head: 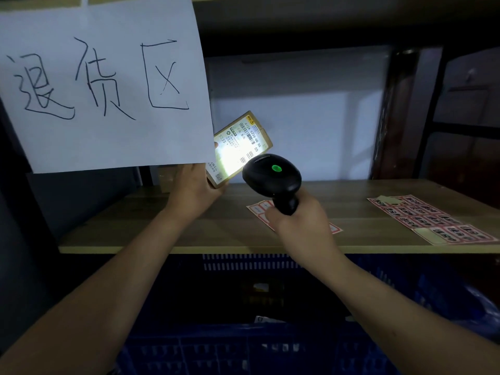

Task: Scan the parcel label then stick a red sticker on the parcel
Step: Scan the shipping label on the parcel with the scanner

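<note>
My left hand [193, 189] holds a small brown cardboard parcel [263, 131] tilted up above the wooden shelf, its white barcode label [238, 147] facing me. My right hand [297, 220] grips a black handheld scanner [272, 175] just right of and below the parcel. A green light glows on the scanner's top and a bright white patch lights the label's lower part. A sheet of red-bordered stickers [261, 208] lies on the shelf under my right hand, partly hidden by it.
A larger sheet of red stickers [430, 219] lies at the right of the wooden shelf [162, 228]. A big white paper sign [102, 82] with handwriting hangs at upper left, covering the parcel's left edge. A blue plastic crate [243, 345] stands below the shelf.
</note>
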`<state>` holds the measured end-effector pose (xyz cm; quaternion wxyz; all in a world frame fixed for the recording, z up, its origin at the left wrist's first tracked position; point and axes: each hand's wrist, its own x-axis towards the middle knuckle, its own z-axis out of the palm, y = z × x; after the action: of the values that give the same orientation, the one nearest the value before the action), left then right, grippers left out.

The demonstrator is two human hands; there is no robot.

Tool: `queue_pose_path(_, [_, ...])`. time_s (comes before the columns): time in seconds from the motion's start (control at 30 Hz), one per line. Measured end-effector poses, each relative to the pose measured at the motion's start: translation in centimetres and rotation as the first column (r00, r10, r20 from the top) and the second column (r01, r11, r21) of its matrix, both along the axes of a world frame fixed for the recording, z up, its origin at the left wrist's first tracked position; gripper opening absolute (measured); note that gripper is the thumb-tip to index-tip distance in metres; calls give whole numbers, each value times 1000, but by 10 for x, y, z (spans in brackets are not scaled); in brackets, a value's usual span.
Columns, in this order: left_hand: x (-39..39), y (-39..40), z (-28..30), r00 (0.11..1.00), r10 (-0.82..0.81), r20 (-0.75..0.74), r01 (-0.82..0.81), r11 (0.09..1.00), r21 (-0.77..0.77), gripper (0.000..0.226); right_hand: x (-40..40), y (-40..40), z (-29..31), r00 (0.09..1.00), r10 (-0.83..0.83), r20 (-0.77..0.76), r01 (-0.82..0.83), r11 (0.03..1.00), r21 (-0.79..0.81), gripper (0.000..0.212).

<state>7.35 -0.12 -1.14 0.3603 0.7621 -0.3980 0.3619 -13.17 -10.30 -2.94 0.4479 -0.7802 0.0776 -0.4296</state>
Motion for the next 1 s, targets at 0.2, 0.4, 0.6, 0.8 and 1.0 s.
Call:
queue_pose_path(0.2, [4, 0, -4, 1000, 15, -25, -15, 1000, 5, 87, 0, -2, -1, 1000, -18, -16, 18, 1000, -2, 15])
queue_pose_path(0.4, [8, -2, -10, 999, 28, -16, -28, 1000, -5, 90, 1, -3, -3, 999, -27, -29, 27, 1000, -9, 13])
queue_pose_path(0.6, [11, -2, -13, 999, 32, 29, -31, 999, -18, 90, 0, -2, -5, 998, -51, -40, 52, 999, 10, 12])
queue_pose_path(0.8, [12, -3, -13, 999, 36, 31, -35, 999, -23, 90, 0, -2, -5, 997, -69, -47, 71, 997, 33, 15])
queue_pose_path(1.0, [13, -4, -15, 998, 45, 44, -43, 998, -37, 93, -1, -1, -5, 997, -71, -35, 72, 997, 38, 13])
